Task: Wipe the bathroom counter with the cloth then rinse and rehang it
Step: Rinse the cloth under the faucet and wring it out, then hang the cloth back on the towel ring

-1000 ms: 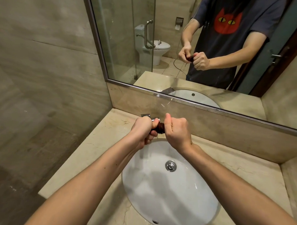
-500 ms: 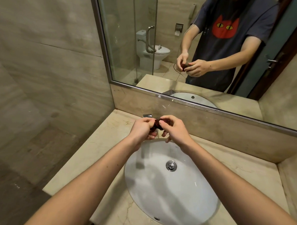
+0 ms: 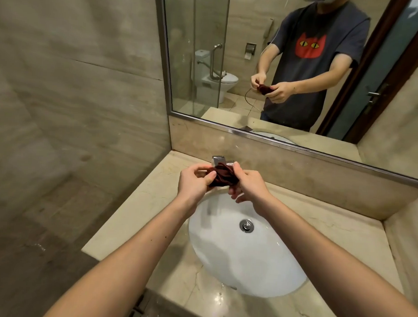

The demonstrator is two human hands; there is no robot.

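Note:
A small dark red cloth (image 3: 223,175), bunched and twisted, is held between both hands above the back rim of the white sink (image 3: 247,256). My left hand (image 3: 194,184) pinches its left end with thumb and fingers. My right hand (image 3: 248,186) grips its right end, the lower fingers loosely spread. The chrome tap (image 3: 218,159) stands just behind the cloth, partly hidden by it. The beige marble counter (image 3: 140,217) surrounds the sink.
A large mirror (image 3: 291,66) above the backsplash reflects a person holding the cloth, a toilet and a glass shower screen. A tiled wall (image 3: 74,92) closes the left side. The drain (image 3: 246,225) sits mid-basin. Water drops lie on the counter's front edge.
Both fists were clenched tight around the wrung cloth; since then the fingers have loosened and the cloth has opened out between the hands. The view has tilted up slightly.

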